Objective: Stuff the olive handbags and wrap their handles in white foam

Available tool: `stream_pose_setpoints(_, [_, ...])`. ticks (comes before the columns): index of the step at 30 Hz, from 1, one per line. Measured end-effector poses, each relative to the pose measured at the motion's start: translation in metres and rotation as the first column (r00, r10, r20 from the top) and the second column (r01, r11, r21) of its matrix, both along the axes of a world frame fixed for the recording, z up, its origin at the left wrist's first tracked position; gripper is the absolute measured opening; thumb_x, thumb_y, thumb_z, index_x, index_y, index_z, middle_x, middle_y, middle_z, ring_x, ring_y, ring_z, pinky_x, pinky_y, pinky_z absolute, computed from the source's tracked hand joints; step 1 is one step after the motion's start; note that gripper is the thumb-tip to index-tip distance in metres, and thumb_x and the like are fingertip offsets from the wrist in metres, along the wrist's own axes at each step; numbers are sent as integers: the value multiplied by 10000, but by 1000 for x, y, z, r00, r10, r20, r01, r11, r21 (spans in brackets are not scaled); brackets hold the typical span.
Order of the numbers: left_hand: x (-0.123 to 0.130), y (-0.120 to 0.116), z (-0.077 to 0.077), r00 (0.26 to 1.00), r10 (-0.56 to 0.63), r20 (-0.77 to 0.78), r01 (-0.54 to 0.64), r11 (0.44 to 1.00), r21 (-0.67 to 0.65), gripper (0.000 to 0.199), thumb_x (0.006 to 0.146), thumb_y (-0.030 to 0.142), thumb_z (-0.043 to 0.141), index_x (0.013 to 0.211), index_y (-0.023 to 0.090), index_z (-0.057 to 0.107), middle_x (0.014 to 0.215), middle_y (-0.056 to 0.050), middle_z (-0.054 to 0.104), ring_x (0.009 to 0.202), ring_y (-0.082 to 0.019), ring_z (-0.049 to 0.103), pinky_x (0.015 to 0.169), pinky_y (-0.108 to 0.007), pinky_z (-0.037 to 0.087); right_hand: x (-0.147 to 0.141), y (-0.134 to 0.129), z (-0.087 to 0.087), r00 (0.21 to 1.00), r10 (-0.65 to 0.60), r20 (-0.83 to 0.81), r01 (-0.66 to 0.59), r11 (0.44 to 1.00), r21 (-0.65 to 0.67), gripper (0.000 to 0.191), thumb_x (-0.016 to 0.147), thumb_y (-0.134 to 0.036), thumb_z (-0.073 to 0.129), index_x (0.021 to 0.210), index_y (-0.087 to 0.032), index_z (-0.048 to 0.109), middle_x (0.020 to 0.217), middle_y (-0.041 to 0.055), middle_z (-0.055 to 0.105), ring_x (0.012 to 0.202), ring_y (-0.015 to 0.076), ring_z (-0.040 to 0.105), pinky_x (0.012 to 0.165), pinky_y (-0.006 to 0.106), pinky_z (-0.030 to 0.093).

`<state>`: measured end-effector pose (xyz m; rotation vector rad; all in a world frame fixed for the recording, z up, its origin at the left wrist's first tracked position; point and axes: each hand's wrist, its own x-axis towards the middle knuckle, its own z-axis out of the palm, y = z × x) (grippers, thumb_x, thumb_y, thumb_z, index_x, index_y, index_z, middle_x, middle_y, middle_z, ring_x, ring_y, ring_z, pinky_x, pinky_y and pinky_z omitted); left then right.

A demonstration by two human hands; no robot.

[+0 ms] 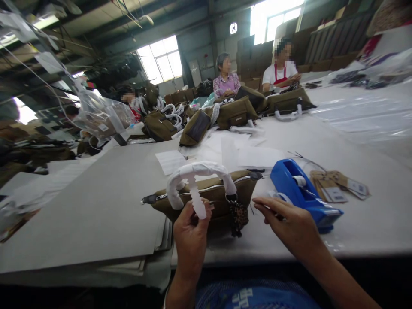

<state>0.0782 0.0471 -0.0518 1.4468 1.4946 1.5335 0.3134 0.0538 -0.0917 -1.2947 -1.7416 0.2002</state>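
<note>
An olive handbag (212,195) with a zipper along its top stands at the table's front edge. Its handle (201,168) is wrapped in white and arches upward. My left hand (192,223) pinches a white wavy-edged strip (197,199) in front of the bag. A leopard-print tassel (240,214) hangs at the bag's right side. My right hand (286,216) is just right of the bag, thumb and fingertips pressed together; anything between them is too small to make out. Beside it sits a blue tape dispenser (302,195).
Brown and white tags (337,185) lie right of the dispenser. White paper sheets (257,156) are behind the bag, then more olive bags (236,112). Large grey sheets (96,206) are stacked at left. Two people (226,81) (282,71) sit across the table.
</note>
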Motion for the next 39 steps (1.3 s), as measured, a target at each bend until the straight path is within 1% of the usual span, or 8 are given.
stream_pose_setpoints(6, [13, -1, 5, 974, -140, 178, 152, 987, -51, 263, 900, 427, 717, 918, 165, 720, 1015, -41, 674, 617, -55, 518, 572, -167, 456, 1, -2, -12, 994, 61, -89, -76, 982, -176, 188, 949, -427, 664, 1027, -292, 768, 898, 7, 780, 550, 154, 667, 536, 278, 524])
stream_pose_setpoints(9, [20, -4, 7, 898, -227, 377, 302, 941, -152, 298, 963, 464, 632, 1019, 171, 646, 859, -23, 692, 474, -30, 403, 419, -140, 309, 3, -5, -10, 982, 84, -167, -121, 967, -224, 176, 929, -430, 681, 965, -295, 788, 809, -2, 768, 514, 145, 632, 510, 266, 504])
stream_pose_setpoints(12, [25, -3, 8, 866, -254, 431, 328, 939, -106, 280, 980, 463, 610, 988, 184, 589, 761, 2, 672, 499, -56, 500, 408, -132, 323, 7, -11, -2, 938, 68, -341, -194, 916, -351, 258, 889, -474, 710, 991, -253, 794, 739, 24, 745, 452, 127, 540, 433, 250, 441])
stream_pose_setpoints(16, [27, 1, 6, 890, -256, 378, 274, 962, 8, 227, 960, 401, 666, 950, 176, 637, 718, 20, 637, 614, -80, 590, 495, -138, 448, 10, -18, 10, 686, 24, -727, -485, 759, -433, 343, 823, -508, 778, 887, -172, 760, 686, 36, 671, 444, 78, 447, 377, 191, 350])
stream_pose_setpoints(21, [32, -1, 7, 916, -295, 271, 293, 955, 49, 162, 955, 320, 673, 972, 175, 742, 836, -25, 736, 732, -114, 703, 634, -180, 578, 4, -19, 16, 408, -9, -913, -531, 811, -245, 306, 682, -443, 912, 844, -208, 801, 770, 72, 725, 609, 134, 631, 565, 240, 551])
stream_pose_setpoints(26, [35, -4, 10, 936, -318, 148, 316, 948, 36, 135, 963, 293, 656, 1048, 205, 712, 880, -24, 781, 728, -129, 720, 638, -209, 577, -5, -14, 10, 418, 16, -908, -435, 881, -185, 267, 695, -432, 906, 878, -257, 823, 788, 69, 754, 658, 180, 682, 616, 313, 605])
stream_pose_setpoints(32, [31, -3, 14, 941, -258, -220, 291, 947, 136, 80, 937, 223, 690, 893, 251, 752, 945, -3, 743, 972, -172, 666, 911, -289, 512, -9, -8, 12, 711, 119, -693, -316, 935, -164, 173, 838, -410, 790, 867, -243, 827, 1117, 100, 735, 751, 168, 664, 541, 238, 558])
stream_pose_setpoints(39, [39, -1, 12, 910, -357, -212, 395, 901, 180, 136, 940, 138, 664, 933, 245, 748, 931, 11, 738, 916, -134, 680, 849, -213, 530, -22, -9, 20, 617, 149, -773, -450, 872, -191, 224, 865, -369, 773, 1030, -218, 778, 727, 20, 732, 630, 141, 671, 590, 225, 581])
